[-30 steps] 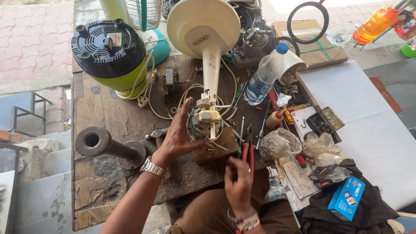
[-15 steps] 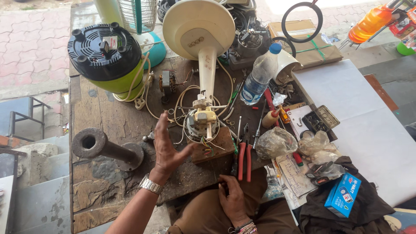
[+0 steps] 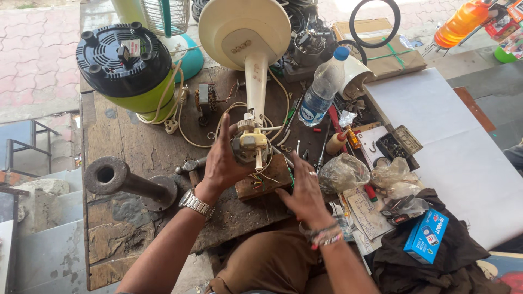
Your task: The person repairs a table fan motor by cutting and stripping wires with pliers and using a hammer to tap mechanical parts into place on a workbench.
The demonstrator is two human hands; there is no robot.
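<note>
A cream fan stand (image 3: pixel 248 41) lies on the workbench (image 3: pixel 131 152), its neck ending in a small motor (image 3: pixel 249 146) with a yellow part and loose wires. The motor rests on a wooden block (image 3: pixel 264 182). My left hand (image 3: pixel 223 163) is open, palm against the motor's left side, a metal watch on the wrist. My right hand (image 3: pixel 302 196) lies fingers spread at the block's right corner, a ring on one finger, and holds nothing that I can see.
A green and black appliance (image 3: pixel 128 65) stands at the back left. An iron pipe base (image 3: pixel 122 182) lies left of my arm. A water bottle (image 3: pixel 321 90), pliers, screwdrivers, plastic bags (image 3: pixel 340 171), a blue box (image 3: pixel 426 235) and a white board (image 3: pixel 457 147) crowd the right.
My left hand has moved back onto the motor after lifting off it. My right hand came up from my lap to the block's right corner. The red-handled pliers are now hidden.
</note>
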